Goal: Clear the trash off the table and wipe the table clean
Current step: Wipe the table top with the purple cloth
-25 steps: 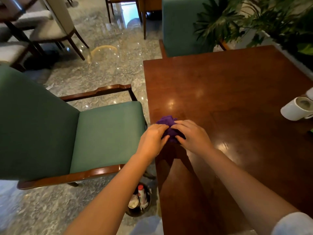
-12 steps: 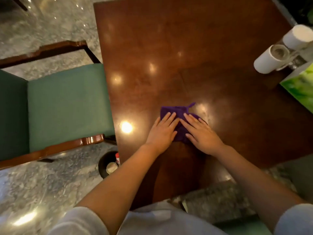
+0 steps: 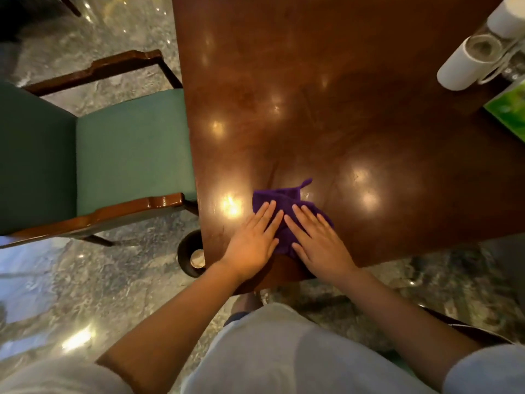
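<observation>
Hands flat, fingers spread: left hand [image 3: 251, 240], right hand [image 3: 318, 241] pressing purple cloth [image 3: 279, 199] on table [image 3: 341, 109].

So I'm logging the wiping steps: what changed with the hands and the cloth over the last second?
A second ago both hands were bunching the purple cloth at the table's left edge. Now the left hand and right hand lie flat, fingers spread, pressing it open nearer the front edge of the dark wooden table. The white cups on the right stayed put.
</observation>
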A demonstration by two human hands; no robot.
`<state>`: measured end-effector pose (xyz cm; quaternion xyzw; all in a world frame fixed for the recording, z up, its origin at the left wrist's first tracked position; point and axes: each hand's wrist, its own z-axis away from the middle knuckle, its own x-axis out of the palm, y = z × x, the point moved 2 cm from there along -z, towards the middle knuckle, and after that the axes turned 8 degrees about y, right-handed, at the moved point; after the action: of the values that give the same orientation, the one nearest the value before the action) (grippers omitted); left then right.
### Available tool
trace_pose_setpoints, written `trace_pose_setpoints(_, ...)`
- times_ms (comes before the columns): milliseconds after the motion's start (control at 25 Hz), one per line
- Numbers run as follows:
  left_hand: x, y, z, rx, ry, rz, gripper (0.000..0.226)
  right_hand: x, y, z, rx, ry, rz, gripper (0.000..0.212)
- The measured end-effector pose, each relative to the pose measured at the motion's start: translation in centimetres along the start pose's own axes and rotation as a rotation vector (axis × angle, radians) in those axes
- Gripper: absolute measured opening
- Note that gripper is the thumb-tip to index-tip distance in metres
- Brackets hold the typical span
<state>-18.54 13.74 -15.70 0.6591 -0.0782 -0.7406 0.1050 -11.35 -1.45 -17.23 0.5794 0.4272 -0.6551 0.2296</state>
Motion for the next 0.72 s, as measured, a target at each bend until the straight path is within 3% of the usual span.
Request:
trace_pose_setpoints(200, 2.0, 2.4, 6.7, -0.083, 0.104, 0.072, 0.059, 0.6, -3.0, 4.5, -0.073, 0.034, -0.055, 0.051)
trace_pose_setpoints(440, 1.6, 3.8, 10.5, -0.038, 0.237, 0.132, 0.056, 0.2, -5.1, 6.8, -0.131, 0.098, -0.202, 0.054)
trace_pose_setpoints(720, -4.2, 2.2, 9.3, -0.197, 0.389, 0.234, 0.040, -5.3, -6.7, 2.0, -0.076, 0.210, -0.242, 0.042)
